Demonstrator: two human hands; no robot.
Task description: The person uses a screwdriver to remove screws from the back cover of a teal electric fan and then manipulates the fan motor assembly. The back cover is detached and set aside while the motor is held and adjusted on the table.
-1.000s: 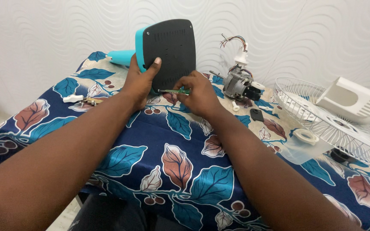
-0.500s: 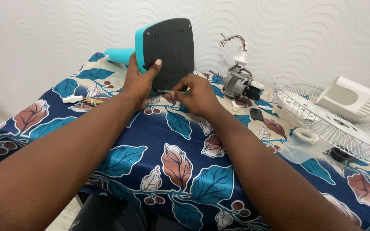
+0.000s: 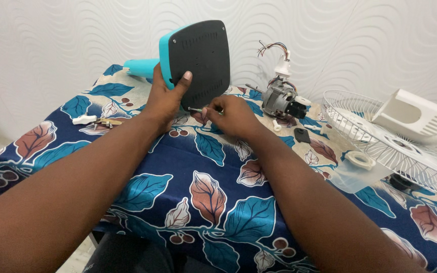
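A teal fan base [image 3: 198, 60] with a black underside stands on edge on the table, its black face turned toward me. My left hand [image 3: 165, 101] grips its lower left edge, thumb pressed on the black panel. My right hand [image 3: 231, 116] holds a screwdriver [image 3: 198, 109] with a thin metal shaft. The tip points left at the bottom of the black panel. The teal stem [image 3: 140, 67] of the base sticks out to the left behind it.
A fan motor [image 3: 281, 98] with loose wires sits at the back. A wire fan guard [image 3: 395, 136] and a white plastic housing [image 3: 413, 116] lie at right, with a white ring [image 3: 360, 160] and a black part [image 3: 302, 135]. Small white and metal pieces [image 3: 97, 121] lie at left on the leaf-patterned cloth [image 3: 203, 202].
The screwdriver tip has stayed at the lower edge of the black panel while my right hand shifted slightly. The base is tilted a little differently.
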